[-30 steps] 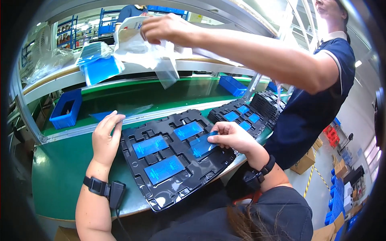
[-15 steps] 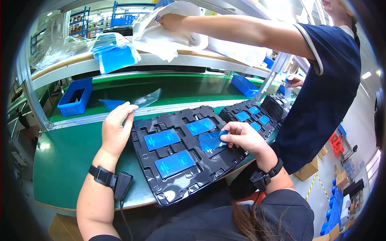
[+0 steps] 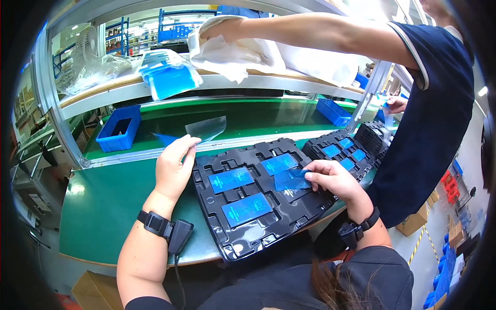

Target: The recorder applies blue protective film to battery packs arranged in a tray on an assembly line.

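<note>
In the head view, the left hand (image 3: 174, 166) rests at the far left edge of the black moulded tray (image 3: 258, 199) on the green desk (image 3: 103, 206), its fingers closed on a clear film sheet (image 3: 206, 128) that sticks up and away from the tray. The right hand (image 3: 330, 181) sits over the tray's right side, thumb and fingers pinched on a blue rectangular panel (image 3: 290, 180) that is tilted, one edge lifted above its pocket. Three more blue panels lie flat in the other pockets. A second tray (image 3: 341, 150) of blue panels lies just beside, to the right. A co-worker's arm (image 3: 310, 28) reaches across to white bags on the upper shelf. To do this well, I judge the panel should be held by its edges only, kept level over its pocket, and the tray steadied.
</note>
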Motion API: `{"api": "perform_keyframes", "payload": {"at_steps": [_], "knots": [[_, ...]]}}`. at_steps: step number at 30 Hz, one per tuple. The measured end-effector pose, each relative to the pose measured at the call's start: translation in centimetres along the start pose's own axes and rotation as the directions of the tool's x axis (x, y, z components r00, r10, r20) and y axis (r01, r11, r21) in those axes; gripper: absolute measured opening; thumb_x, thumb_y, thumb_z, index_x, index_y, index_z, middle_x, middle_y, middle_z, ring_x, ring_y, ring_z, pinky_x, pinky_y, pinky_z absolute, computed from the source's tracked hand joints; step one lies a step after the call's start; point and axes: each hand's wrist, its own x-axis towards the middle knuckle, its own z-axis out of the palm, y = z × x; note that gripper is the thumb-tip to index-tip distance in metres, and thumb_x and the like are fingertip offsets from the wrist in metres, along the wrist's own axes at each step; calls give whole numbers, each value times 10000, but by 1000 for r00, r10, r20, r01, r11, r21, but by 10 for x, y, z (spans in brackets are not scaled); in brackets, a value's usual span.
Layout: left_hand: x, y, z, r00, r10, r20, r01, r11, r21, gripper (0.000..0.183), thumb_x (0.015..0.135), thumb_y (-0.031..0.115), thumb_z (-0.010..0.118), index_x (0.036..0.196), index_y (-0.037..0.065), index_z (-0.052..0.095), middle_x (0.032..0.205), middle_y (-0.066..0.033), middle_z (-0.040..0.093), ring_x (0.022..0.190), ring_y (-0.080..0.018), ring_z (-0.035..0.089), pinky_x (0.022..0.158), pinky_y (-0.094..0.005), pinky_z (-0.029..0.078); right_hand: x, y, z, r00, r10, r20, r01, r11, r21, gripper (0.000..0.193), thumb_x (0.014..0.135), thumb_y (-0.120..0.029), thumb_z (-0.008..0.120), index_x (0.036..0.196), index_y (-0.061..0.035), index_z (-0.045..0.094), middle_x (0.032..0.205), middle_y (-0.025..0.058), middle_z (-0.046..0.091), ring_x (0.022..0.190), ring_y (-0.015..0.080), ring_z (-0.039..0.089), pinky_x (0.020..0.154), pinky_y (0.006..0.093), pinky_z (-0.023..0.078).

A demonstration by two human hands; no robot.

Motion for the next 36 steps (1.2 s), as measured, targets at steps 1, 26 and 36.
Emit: {"api": "perform_keyframes", "payload": {"at_steps": [1,26,36], "knots": [[0,1,-1,1000,-10,-3,10,1000,-3,149,847,71,611,984,56,667,978,-135,668,1006,-289,628,856,-344,485,0,1,0,1000,-4,-4,4,1000,2,207,890,-193,608,988,-13,631,737,-30,568,643,50,509,594,198,386],[1,-3,2,996,-57,73,61,997,-43,155,867,106,621,1008,68,673,979,-85,671,920,-188,633,817,-273,467,-6,-1,3,960,-101,-262,61,986,-157,192,785,-185,714,792,-26,608,649,-59,491,595,19,416,528,190,333],[-3,-4,0,987,-117,108,125,990,-72,182,880,92,613,1048,51,671,1042,-76,666,1000,-161,608,889,-270,445,10,1,1,990,-107,-93,84,971,-223,250,796,-238,695,798,-7,600,628,-48,469,597,36,414,530,218,331]]}}
